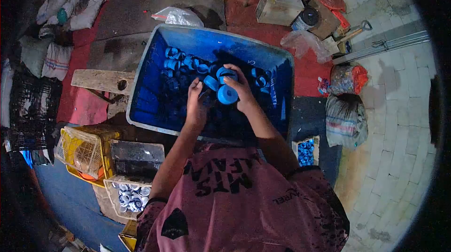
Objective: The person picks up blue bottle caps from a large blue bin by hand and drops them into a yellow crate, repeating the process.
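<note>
A large blue tub stands in front of me with blue round caps lying along its far side. Over the tub, my right hand is wrapped round several blue caps, one of them facing up with a small hole in its middle. To their left, my left hand is closed in a pinch beside a tilted blue cap; whatever lies between its fingers is too dark to make out.
A wooden plank juts out at the tub's left. Nearer me on the left are a yellow crate and a box of white caps. On the right are a box of blue pieces and a sack.
</note>
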`<control>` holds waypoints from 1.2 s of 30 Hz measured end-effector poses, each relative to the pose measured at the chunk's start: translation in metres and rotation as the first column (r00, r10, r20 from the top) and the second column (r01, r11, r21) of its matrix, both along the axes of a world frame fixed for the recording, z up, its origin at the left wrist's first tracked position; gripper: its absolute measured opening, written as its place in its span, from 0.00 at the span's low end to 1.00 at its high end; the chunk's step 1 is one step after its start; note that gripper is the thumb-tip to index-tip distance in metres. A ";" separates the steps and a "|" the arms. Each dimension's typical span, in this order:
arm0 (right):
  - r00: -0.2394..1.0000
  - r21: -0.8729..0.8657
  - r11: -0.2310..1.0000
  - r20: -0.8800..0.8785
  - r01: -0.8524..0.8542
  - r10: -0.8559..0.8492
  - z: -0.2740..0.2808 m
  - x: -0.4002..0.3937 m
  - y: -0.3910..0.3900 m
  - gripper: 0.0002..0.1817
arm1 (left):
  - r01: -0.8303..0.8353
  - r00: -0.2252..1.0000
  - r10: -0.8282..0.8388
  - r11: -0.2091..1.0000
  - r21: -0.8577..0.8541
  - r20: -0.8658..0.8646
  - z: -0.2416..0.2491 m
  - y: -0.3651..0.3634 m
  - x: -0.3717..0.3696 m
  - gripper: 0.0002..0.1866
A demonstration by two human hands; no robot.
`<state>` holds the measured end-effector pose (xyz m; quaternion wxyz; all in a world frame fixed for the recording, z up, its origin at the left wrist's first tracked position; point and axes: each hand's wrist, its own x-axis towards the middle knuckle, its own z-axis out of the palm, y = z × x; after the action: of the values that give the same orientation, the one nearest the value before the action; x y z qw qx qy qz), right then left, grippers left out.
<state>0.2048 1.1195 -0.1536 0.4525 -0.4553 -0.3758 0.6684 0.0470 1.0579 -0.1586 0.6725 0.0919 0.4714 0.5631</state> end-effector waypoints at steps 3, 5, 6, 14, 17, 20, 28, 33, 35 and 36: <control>0.997 0.148 0.987 0.041 0.066 -0.073 0.012 -0.011 -0.013 0.29 | -0.024 0.995 -0.003 0.963 0.270 0.102 0.004 0.019 0.018 0.40; 0.987 0.309 0.946 0.097 0.094 -0.130 0.008 -0.017 -0.018 0.30 | -0.056 0.998 0.044 0.957 0.286 0.051 0.013 0.021 0.026 0.38; 0.982 0.367 0.925 0.116 0.094 -0.146 0.016 -0.021 -0.022 0.27 | -0.074 0.997 0.070 0.954 0.290 0.024 0.023 0.020 0.028 0.38; 0.972 0.417 0.896 0.100 0.153 -0.212 0.038 -0.025 -0.028 0.26 | -0.080 0.993 0.105 0.926 0.368 -0.049 0.046 0.016 0.031 0.38; 0.968 0.421 0.891 0.099 0.169 -0.230 0.035 -0.028 -0.030 0.25 | -0.074 0.997 0.081 0.917 0.392 -0.001 0.055 0.012 0.029 0.40; 0.966 0.399 0.895 0.069 0.201 -0.248 0.038 -0.033 -0.034 0.23 | -0.061 0.994 0.095 0.892 0.448 -0.054 0.056 0.011 0.027 0.42; 0.955 0.287 0.911 -0.097 0.298 -0.282 0.056 -0.038 -0.039 0.20 | -0.010 0.975 0.128 0.837 0.546 -0.179 0.060 0.001 0.026 0.44; 0.956 0.359 0.887 -0.058 0.290 -0.289 0.051 -0.038 -0.045 0.20 | -0.087 0.980 0.163 0.865 0.494 -0.113 0.060 -0.008 0.028 0.40; 0.959 0.375 0.885 -0.055 0.278 -0.278 0.051 -0.037 -0.050 0.19 | -0.149 0.979 0.196 0.877 0.458 -0.057 0.058 -0.013 0.031 0.38; 0.963 0.383 0.885 -0.053 0.265 -0.265 0.049 -0.037 -0.052 0.19 | -0.159 0.978 0.201 0.879 0.449 -0.047 0.057 -0.015 0.032 0.37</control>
<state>0.1683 1.0673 -0.1042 0.6203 -0.4043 -0.4345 0.5128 0.0787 1.0431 -0.1021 0.5561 0.2241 0.3676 0.7109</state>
